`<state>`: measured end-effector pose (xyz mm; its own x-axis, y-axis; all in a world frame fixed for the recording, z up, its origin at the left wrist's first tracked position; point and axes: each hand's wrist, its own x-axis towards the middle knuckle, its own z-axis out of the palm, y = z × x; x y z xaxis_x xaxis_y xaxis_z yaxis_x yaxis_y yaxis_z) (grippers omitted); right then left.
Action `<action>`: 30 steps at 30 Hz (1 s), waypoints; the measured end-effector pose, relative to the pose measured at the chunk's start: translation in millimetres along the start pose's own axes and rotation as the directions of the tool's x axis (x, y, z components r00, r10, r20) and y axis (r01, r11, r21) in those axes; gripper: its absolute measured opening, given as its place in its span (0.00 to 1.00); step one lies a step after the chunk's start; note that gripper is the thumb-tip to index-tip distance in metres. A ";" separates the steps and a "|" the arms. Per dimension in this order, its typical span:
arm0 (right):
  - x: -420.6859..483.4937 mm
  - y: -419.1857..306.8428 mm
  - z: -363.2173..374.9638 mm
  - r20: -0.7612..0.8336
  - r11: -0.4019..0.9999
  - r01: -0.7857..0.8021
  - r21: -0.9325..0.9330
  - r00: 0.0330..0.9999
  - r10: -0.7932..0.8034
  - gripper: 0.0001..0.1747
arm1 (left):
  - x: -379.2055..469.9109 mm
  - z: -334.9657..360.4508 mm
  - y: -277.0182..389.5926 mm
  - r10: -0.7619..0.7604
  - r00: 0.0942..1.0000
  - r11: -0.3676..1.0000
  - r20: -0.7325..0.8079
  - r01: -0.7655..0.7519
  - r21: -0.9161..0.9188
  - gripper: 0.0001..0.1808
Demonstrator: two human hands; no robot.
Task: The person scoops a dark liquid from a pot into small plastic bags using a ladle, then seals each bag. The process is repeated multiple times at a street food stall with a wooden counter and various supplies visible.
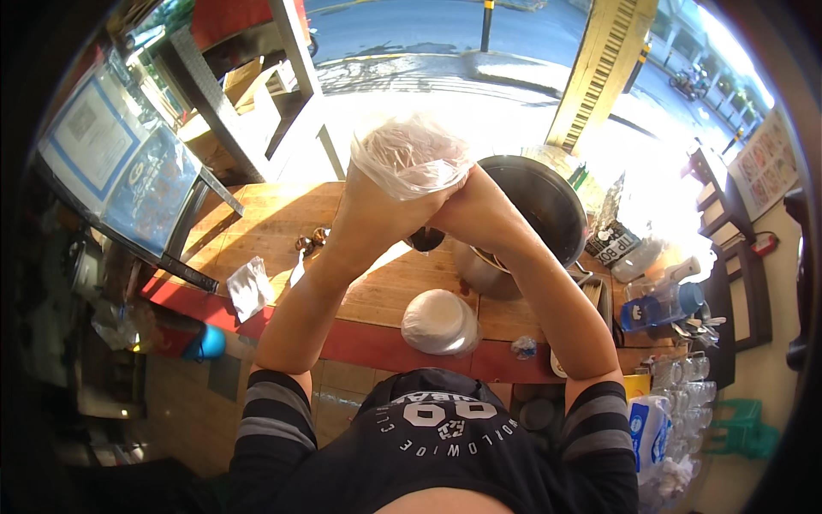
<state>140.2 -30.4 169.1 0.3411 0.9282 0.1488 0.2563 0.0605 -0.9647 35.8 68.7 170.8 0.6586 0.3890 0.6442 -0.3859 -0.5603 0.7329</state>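
Observation:
Both my hands are raised together over the far edge of a wooden counter [379, 302], at a thin translucent plastic bag [414, 157]. My left hand [398, 205] is under the bag from the left, its fingers mostly hidden. From the right my right hand [456, 199] meets it, its fingers also hidden by the bag and the wrists. Behind my right forearm stands a large metal pot [539, 199] with a dark inside. A round bundle wrapped in white plastic [440, 321] lies on the counter nearer to me. A dark round thing [426, 239] shows between my forearms.
White tissue [249, 289] and small brown items [313, 241] lie at left. To the right stand a tip box [613, 244], a blue-lidded plastic container [661, 305] and glass mugs [684, 385]. A framed sign [122, 160] stands far left. A yellow post [597, 70] rises beyond the pot.

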 end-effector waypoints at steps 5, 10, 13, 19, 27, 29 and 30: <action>8.4 -14.1 -15.5 0.029 0.936 -0.094 -0.339 0.993 0.111 0.17 | 3.7 -16.8 0.0 -0.247 0.969 0.966 -0.014 0.248 0.077 0.15; 16.8 -35.0 -33.0 0.033 0.770 0.161 -0.617 0.983 -0.180 0.13 | 9.4 -30.9 -3.4 -0.390 0.921 0.917 -0.021 0.386 -0.104 0.16; 9.1 -37.0 -37.8 0.009 0.888 0.166 -0.430 0.984 -0.179 0.11 | 5.0 -36.5 -14.0 -0.465 0.884 0.825 0.044 0.451 -0.340 0.14; -16.1 -1.0 -26.3 -0.154 0.926 0.256 -0.277 0.940 -0.305 0.05 | -10.1 -70.3 -55.0 -0.488 0.872 0.758 -0.024 0.411 -0.506 0.12; -45.8 38.0 -12.8 -0.238 0.891 0.034 -0.452 0.958 -0.157 0.04 | -18.7 -75.0 -3.3 0.065 0.762 0.980 -0.645 0.072 0.184 0.22; -46.5 47.5 -8.4 -0.100 0.814 0.213 -0.541 0.944 -0.313 0.02 | -40.4 -43.1 4.8 0.267 0.962 0.661 0.060 -0.228 0.715 0.27; -46.8 51.1 -12.9 -0.118 0.806 0.245 -0.539 0.925 -0.360 0.02 | -37.7 -38.9 2.5 0.083 0.965 0.574 0.250 -0.251 0.779 0.28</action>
<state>149.1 -75.5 115.7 0.3297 0.7940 0.5108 0.7776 0.0784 -0.6238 -15.1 81.1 156.8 0.7647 0.1461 0.6276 0.1164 -0.9893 0.0885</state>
